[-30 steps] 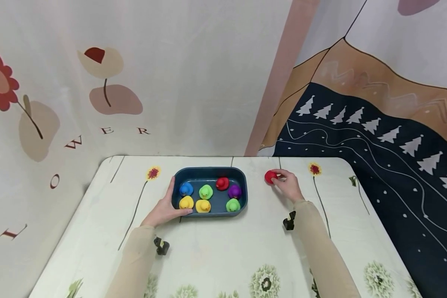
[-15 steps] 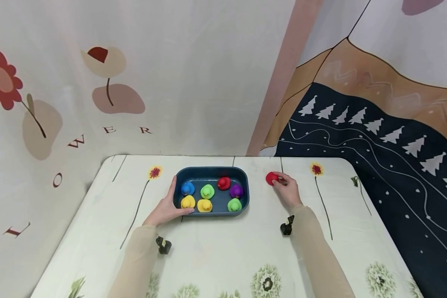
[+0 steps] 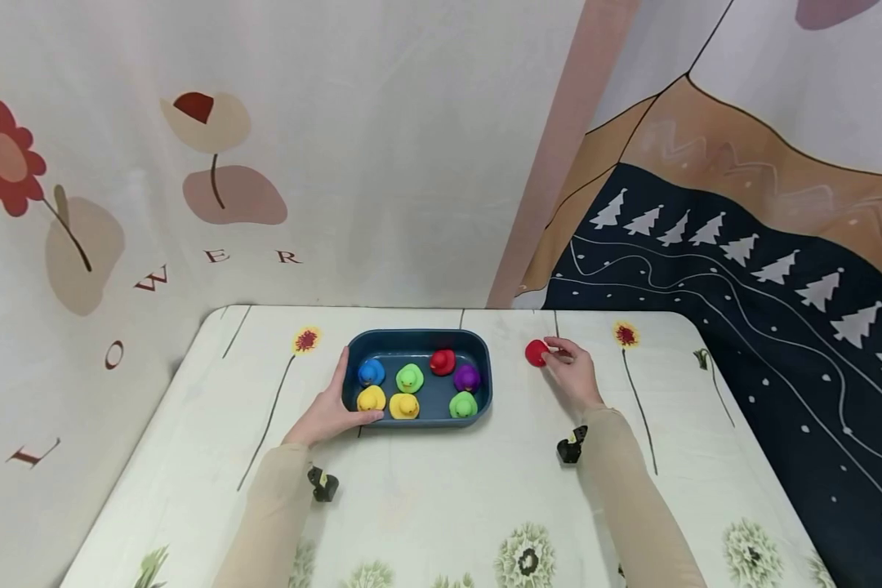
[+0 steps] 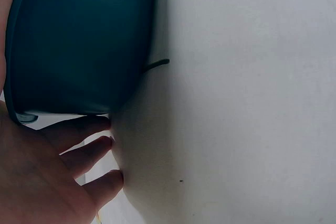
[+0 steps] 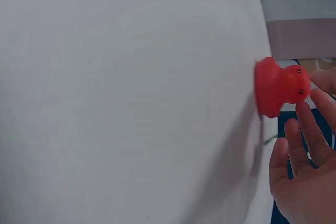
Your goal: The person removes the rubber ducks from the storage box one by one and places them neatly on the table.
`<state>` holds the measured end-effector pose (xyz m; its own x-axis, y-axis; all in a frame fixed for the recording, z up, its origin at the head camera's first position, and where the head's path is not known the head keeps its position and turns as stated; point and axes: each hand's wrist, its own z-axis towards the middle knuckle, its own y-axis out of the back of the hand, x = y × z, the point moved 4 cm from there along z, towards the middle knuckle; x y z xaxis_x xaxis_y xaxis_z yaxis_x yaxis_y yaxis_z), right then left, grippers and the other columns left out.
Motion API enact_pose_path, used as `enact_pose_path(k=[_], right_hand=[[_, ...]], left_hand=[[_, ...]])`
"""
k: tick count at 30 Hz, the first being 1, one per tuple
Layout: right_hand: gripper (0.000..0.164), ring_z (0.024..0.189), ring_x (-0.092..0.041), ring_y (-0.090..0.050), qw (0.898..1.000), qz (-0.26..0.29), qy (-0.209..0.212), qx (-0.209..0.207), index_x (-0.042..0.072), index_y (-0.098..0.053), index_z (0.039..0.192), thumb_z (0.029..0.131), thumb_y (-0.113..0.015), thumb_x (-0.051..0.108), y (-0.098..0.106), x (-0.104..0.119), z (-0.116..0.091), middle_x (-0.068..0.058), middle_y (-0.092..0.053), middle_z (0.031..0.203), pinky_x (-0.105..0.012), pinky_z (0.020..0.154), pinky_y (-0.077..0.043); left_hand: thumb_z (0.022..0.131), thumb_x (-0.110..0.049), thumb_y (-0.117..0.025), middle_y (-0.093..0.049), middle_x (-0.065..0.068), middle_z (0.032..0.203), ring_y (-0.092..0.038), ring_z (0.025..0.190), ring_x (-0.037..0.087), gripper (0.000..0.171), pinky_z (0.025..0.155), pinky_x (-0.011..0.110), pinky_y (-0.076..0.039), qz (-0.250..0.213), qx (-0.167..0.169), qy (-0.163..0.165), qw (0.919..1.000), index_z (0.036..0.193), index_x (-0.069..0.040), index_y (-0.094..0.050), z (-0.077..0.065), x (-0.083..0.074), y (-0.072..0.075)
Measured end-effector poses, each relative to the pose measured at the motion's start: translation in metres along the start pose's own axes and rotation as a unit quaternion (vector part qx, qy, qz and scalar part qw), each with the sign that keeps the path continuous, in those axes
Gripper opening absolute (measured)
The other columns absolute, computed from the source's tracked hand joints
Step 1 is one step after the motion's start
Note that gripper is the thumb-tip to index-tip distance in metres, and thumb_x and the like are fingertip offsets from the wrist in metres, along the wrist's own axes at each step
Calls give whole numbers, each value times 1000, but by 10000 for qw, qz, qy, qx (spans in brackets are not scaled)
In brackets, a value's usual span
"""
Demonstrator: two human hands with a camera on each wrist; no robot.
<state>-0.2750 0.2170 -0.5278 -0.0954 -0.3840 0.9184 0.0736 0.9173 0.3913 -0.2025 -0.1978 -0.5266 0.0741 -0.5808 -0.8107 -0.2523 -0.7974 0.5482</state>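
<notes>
touching the tray point(image 3: 432, 403), left fingers point(image 4: 88, 155) lie wide; cannot tell whether right fingers point(image 5: 313, 135) grip the red duck point(image 5: 271, 88).

The dark blue tray point(image 3: 432, 394) appears to be made of smooth plastic, its walls marked by a soft satin sheen. The ducks point(image 3: 410, 378) inside and the red duck point(image 5: 281, 87) outside seem to be moulded in smooth rubber or soft plastic; which cannot be told. The surface point(image 3: 441, 482) is covered with matt printed cloth. Matt fabric is also seen in the backdrop point(image 3: 382, 163) and the sleeves point(image 3: 257, 514).
</notes>
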Motion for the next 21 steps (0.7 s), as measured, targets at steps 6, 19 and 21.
enact_pose_path(k=[6,19,21], right_hand=[[27,109,-28,-53,9996,193,208,25,0,-65,118,95,-61,12,8,12,0,-16,-61,122,-33,85,-48],[28,111,-26,-55,9962,385,469,631,1,-64,120,94,-63,9,6,33,-3,-17,-60,124,-27,88,-48],[30,112,-27,-55,9950,361,545,753,0,-64,122,94,-63,10,5,36,-4,-20,-60,125,-27,90,-47]], left_hand=[[79,-38,-80,-6,23,158,-27,135,50,122,103,65,-28,61,17,55,10000,153,-28,16,0,0,2],[78,-39,-80,-8,24,158,-29,133,51,123,103,65,-29,85,54,15,9999,153,-29,16,1,0,1],[78,-41,-80,-8,25,157,-30,133,51,123,103,65,-29,96,60,1,9999,153,-28,16,1,0,1]])
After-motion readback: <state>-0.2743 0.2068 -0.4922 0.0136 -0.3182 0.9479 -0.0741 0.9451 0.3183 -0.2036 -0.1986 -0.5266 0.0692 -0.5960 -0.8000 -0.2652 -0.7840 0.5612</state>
